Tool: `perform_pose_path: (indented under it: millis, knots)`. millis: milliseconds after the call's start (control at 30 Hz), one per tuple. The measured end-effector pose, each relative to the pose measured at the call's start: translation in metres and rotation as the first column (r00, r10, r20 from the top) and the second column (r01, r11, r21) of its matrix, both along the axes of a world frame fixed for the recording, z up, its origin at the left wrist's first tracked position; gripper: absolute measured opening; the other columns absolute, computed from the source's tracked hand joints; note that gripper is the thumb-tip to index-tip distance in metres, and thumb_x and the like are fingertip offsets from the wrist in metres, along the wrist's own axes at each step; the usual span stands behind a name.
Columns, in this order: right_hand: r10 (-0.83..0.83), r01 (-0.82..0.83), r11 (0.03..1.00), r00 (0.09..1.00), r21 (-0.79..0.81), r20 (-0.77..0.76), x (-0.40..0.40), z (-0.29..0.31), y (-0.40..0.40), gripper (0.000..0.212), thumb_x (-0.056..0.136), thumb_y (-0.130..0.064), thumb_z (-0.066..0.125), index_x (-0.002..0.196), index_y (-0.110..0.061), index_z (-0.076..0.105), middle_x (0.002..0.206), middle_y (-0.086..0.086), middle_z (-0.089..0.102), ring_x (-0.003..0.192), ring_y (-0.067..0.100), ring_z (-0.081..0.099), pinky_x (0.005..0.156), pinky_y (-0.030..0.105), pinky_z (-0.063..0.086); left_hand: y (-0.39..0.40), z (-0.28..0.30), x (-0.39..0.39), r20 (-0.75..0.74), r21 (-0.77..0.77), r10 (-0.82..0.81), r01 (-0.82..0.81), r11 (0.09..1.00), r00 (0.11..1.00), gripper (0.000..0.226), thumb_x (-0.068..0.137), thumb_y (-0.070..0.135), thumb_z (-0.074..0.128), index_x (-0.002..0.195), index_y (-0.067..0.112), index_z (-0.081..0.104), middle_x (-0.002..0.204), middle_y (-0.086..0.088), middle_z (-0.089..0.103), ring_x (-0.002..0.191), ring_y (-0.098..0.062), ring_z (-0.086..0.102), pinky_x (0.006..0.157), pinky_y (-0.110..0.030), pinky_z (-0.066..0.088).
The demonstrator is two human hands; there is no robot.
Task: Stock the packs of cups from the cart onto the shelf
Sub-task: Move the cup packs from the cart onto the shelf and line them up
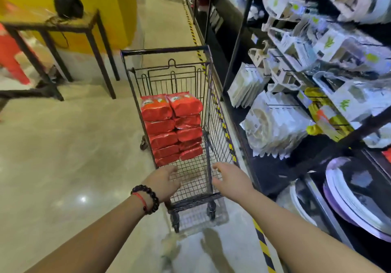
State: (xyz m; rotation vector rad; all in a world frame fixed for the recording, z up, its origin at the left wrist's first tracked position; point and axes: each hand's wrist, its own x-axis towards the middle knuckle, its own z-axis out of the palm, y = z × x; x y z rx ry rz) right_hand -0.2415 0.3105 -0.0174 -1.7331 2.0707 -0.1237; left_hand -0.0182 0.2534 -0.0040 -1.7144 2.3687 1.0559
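A wire shopping cart (220, 124) stands in the aisle ahead of me. Two stacks of red packs of cups (172, 127) fill its far half. Both my arms reach out over the cart's near end. My left hand (164, 180), with a bead bracelet on the wrist, hovers with relaxed fingers and holds nothing. My right hand (229, 179) is likewise spread and holding nothing, close to the cart's right wall. The black shelf (281, 167) runs along the right side, hung with white and clear packaged goods.
A dark metal table (63, 27) with a black bag on it stands at the back left by a yellow wall. Yellow-black tape (263, 245) marks the floor along the shelf. Stacked plates (355, 198) sit low on the right. Someone in orange stands at far left.
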Motion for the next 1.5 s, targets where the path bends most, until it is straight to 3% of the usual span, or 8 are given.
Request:
perform_pose_path:
  millis: [333,733,833,967,1100,1267,1400,1500]
  knots:
    - [0.003,-0.006,0.999,0.998,0.042,0.062,0.000,-0.014,-0.107,0.036,0.090,-0.035,0.054,0.125,-0.026,0.058,0.116,-0.004,0.064,0.107,0.020,0.060,0.076,0.030,0.044,-0.087,-0.016,0.003,-0.018,0.088,0.096,-0.094,0.992,0.995,0.043,0.090,0.032,0.056,0.132,0.024,0.053,0.137,0.000,0.055,0.124,-0.018,0.052,0.100,-0.028,0.041]
    - [-0.153,0.129,0.987,0.945,0.100,0.291,-0.058,-0.043,-0.328,0.036,0.093,-0.034,0.055,0.125,-0.018,0.058,0.100,-0.001,0.067,0.083,0.018,0.062,0.069,0.029,0.046,-0.205,-0.026,-0.021,-0.108,0.195,0.512,-0.487,0.851,0.852,0.021,0.084,0.026,0.060,0.104,0.029,0.062,0.107,0.009,0.065,0.089,-0.013,0.065,0.073,-0.028,0.054]
    - [-0.319,0.299,0.948,0.872,0.113,0.370,-0.068,-0.053,-0.377,0.033,0.094,-0.033,0.055,0.120,-0.012,0.058,0.090,0.001,0.063,0.074,0.016,0.059,0.060,0.028,0.044,-0.220,-0.029,-0.024,-0.155,0.222,0.588,-0.552,0.804,0.794,0.010,0.087,0.019,0.062,0.092,0.027,0.062,0.092,0.007,0.065,0.079,-0.009,0.059,0.064,-0.021,0.044]
    - [-0.503,0.434,0.864,0.754,0.255,0.421,-0.076,-0.076,-0.429,0.062,0.090,-0.050,0.061,0.131,-0.005,0.051,0.114,0.014,0.062,0.101,0.033,0.060,0.082,0.039,0.049,-0.234,-0.037,-0.022,-0.195,0.277,0.659,-0.604,0.748,0.727,0.010,0.088,0.018,0.061,0.091,0.027,0.061,0.082,0.009,0.060,0.071,-0.008,0.055,0.061,-0.018,0.041]
    - [-0.705,0.404,0.706,0.483,0.582,0.520,-0.073,-0.097,-0.452,0.067,0.085,-0.057,0.069,0.130,-0.012,0.048,0.104,0.010,0.064,0.083,0.025,0.062,0.070,0.038,0.049,-0.249,-0.046,-0.021,-0.235,0.382,0.738,-0.638,0.669,0.633,0.009,0.093,0.016,0.057,0.097,0.016,0.065,0.078,0.004,0.061,0.069,-0.011,0.051,0.056,-0.015,0.037]
    - [-0.724,0.381,0.687,0.436,0.618,0.535,-0.072,-0.109,-0.463,0.069,0.076,-0.047,0.081,0.130,-0.014,0.052,0.102,0.011,0.067,0.090,0.028,0.066,0.090,0.049,0.055,-0.259,-0.055,-0.022,-0.277,0.512,0.804,-0.628,0.587,0.526,0.011,0.093,0.019,0.058,0.099,0.015,0.066,0.088,0.001,0.062,0.075,-0.011,0.052,0.063,-0.020,0.042]
    - [-0.715,0.415,0.698,0.356,0.583,0.602,-0.079,-0.100,-0.440,0.057,0.081,-0.038,0.079,0.125,-0.014,0.052,0.110,0.012,0.067,0.089,0.026,0.065,0.079,0.043,0.057,-0.269,-0.052,-0.028,-0.291,0.608,0.848,-0.598,0.522,0.444,0.007,0.092,0.016,0.058,0.090,0.018,0.064,0.091,-0.002,0.063,0.085,-0.015,0.058,0.070,-0.024,0.045]
    - [-0.670,0.454,0.726,0.300,0.516,0.679,-0.080,-0.091,-0.395,0.045,0.087,-0.031,0.075,0.124,-0.017,0.054,0.099,0.004,0.068,0.086,0.020,0.066,0.070,0.034,0.055,-0.280,-0.048,-0.036,-0.304,0.723,0.876,-0.508,0.468,0.374,0.003,0.095,0.013,0.055,0.093,0.013,0.057,0.083,0.000,0.061,0.066,-0.007,0.063,0.056,-0.019,0.050]
